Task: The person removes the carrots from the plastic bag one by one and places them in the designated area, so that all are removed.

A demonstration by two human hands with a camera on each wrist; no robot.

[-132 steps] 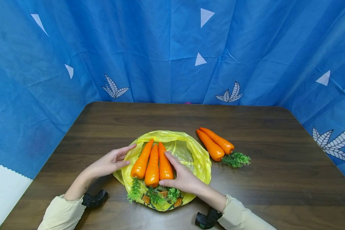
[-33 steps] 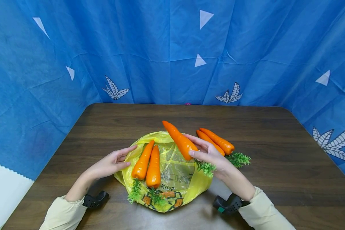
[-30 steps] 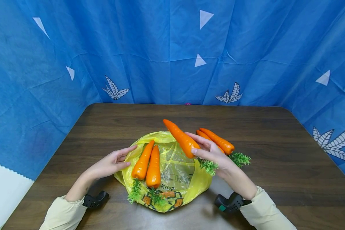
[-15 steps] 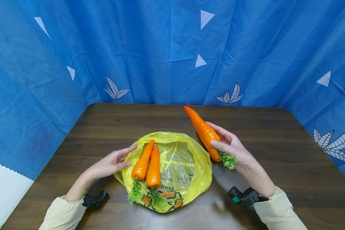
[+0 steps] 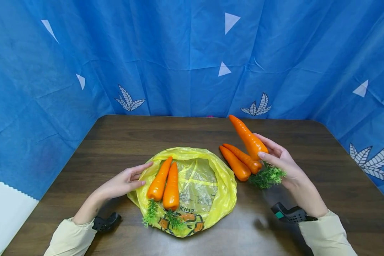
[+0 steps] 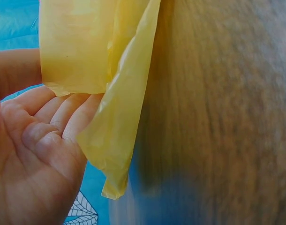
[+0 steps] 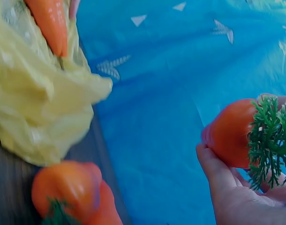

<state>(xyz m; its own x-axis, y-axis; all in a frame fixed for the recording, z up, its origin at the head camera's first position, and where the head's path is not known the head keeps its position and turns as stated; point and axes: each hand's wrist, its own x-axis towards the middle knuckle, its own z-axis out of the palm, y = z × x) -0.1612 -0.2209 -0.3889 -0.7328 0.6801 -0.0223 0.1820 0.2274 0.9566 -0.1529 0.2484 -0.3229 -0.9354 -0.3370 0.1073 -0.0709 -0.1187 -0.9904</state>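
Carrots (image 5: 171, 188), two side by side, are held nearest in the yellow bag (image 5: 225, 199), whose left edge is touched by the left hand (image 5: 126, 181), its fingers loosely extended. Light weight, stiffness and slipperiness are suggested by the glossy skins; a hold round the thick, leafy end is favoured. Farther out, two more carrots (image 5: 235, 164) are borne by the worktop (image 5: 140, 131). A fifth carrot (image 5: 248, 137) is held aloft beside them, pinched at its thick end by the right hand (image 5: 283, 161), the forearm (image 5: 310, 197) slanted inward.
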